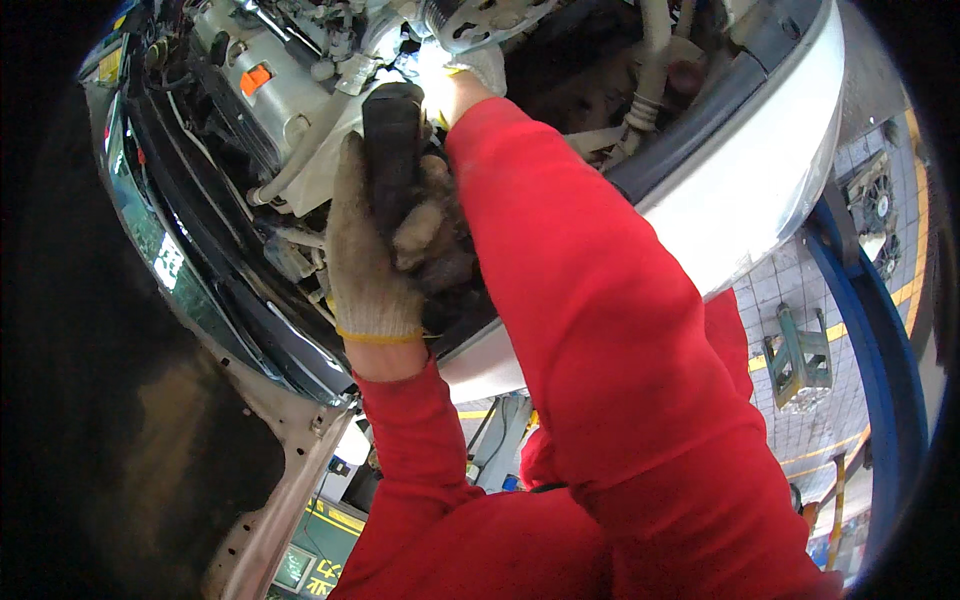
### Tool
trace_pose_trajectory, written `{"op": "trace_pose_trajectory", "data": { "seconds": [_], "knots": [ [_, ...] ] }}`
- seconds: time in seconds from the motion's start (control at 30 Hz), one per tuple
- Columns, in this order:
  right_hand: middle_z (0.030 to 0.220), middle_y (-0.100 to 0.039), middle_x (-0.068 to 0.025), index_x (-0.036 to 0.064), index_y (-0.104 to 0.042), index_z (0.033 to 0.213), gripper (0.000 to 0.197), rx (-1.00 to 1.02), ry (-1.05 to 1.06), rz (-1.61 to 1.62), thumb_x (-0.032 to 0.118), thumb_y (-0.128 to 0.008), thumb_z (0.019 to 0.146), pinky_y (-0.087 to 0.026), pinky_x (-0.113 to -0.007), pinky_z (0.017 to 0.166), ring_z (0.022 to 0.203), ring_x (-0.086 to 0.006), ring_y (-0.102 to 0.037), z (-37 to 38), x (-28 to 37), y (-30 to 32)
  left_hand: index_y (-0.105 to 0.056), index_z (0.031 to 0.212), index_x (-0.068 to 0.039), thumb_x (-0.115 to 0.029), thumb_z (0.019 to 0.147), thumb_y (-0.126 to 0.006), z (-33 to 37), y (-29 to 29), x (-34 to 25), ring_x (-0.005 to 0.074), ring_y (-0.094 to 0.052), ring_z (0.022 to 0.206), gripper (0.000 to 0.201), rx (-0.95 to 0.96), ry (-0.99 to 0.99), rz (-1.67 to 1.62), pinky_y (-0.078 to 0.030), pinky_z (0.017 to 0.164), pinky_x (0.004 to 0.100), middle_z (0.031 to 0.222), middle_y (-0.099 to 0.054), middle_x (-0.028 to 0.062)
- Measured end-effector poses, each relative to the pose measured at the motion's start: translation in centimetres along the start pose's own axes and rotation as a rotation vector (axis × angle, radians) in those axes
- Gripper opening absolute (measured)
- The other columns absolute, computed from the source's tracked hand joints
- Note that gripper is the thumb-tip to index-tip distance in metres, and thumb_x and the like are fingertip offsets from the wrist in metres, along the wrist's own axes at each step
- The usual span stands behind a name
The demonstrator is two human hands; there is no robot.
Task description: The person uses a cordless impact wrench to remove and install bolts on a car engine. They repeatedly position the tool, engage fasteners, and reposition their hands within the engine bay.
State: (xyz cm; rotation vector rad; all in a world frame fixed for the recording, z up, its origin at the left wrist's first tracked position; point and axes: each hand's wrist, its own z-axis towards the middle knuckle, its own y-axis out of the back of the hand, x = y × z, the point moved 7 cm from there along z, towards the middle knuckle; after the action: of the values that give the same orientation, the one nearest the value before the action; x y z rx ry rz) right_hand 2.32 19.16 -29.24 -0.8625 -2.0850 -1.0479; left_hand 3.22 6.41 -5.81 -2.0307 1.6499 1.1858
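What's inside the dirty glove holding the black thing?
The left hand: its bare wrist shows below the yellow-edged cuff. The glove, curled around the black thing, hides the rest.

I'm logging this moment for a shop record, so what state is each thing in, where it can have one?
Hood: raised open.
Engine bay: uncovered, parts exposed.
Left hand: gloved, closed around the black flashlight.
Black flashlight: apparently lit, with bright glare near its far end.
Right hand: inside the engine bay; grip lost in the glare.
Red sleeves: pulled down, wrists partly bare.
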Motion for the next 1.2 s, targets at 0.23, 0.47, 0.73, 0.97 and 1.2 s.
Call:
{"op": "trace_pose_trajectory", "data": {
  "seconds": [0.23, 0.47, 0.73, 0.97, 1.2],
  "knots": [
    [0.125, -0.068, -0.016, 0.0083, -0.071, 0.116, 0.04, 0.035, -0.039, 0.012, 0.036, -0.047, 0.098, -0.051, -0.047, 0.095, 0.111, -0.0368, -0.065, -0.4, -0.8, 0.1, -0.062, 0.111, -0.004, -0.047, 0.109, -0.038, -0.5, -0.8, -1.2, 0.0093, -0.043, 0.046, 0.049, 0.183, 0.061, 0.078, -0.032, 0.042, 0.0244, 0.076, -0.064, 0.0031],
    [0.127, -0.068, -0.015, 0.0092, -0.071, 0.117, 0.042, 0.035, -0.087, -0.01, 0.038, -0.046, 0.099, -0.05, -0.047, 0.096, 0.112, -0.0368, -0.065, 0.3, -1.5, 0.4, -0.048, 0.139, 0.0, -0.012, 0.101, -0.054, -1.2, -0.7, -2.0, 0.0177, -0.064, 0.083, 0.04, 0.505, 0.178, -0.471, -0.052, 0.069, 0.0288, 0.103, -0.067, 0.0085],
    [0.129, -0.067, -0.014, 0.0103, -0.07, 0.119, 0.044, 0.027, -0.144, -0.051, 0.041, -0.045, 0.1, -0.05, -0.047, 0.097, 0.114, -0.0369, -0.064, 0.9, -2.2, 0.7, -0.046, 0.142, 0.005, -0.029, 0.093, -0.067, -2.0, 1.0, -4.0, 0.0335, -0.068, 0.098, 0.063, 0.088, -0.726, 0.794, -0.055, 0.083, 0.0386, 0.116, -0.066, 0.0221],
    [0.131, -0.066, -0.0131, 0.0113, -0.07, 0.12, 0.045, -0.013, -0.182, -0.089, 0.043, -0.044, 0.1, -0.049, -0.046, 0.098, 0.115, -0.0369, -0.063, 1.3, -2.3, 1.2, -0.04, 0.145, 0.008, -0.028, 0.084, -0.08, -3.1, 2.1, -3.1, 0.046, -0.06, 0.119, 0.081, 0.053, -1.097, 0.931, -0.049, 0.1, 0.0464, 0.133, -0.057, 0.0298],
    [0.129, -0.067, -0.0151, 0.0101, -0.069, 0.123, 0.046, -0.085, -0.181, -0.097, 0.041, -0.042, 0.101, -0.049, -0.045, 0.1, 0.118, -0.0363, -0.063, 2.7, -3.7, -0.3, -0.038, 0.146, 0.01, -0.023, 0.084, -0.08, -2.0, 2.9, -0.8, 0.0462, -0.059, 0.119, 0.082, 0.074, -0.965, 0.756, -0.049, 0.101, 0.047, 0.134, -0.056, 0.0297]
  ]
}}
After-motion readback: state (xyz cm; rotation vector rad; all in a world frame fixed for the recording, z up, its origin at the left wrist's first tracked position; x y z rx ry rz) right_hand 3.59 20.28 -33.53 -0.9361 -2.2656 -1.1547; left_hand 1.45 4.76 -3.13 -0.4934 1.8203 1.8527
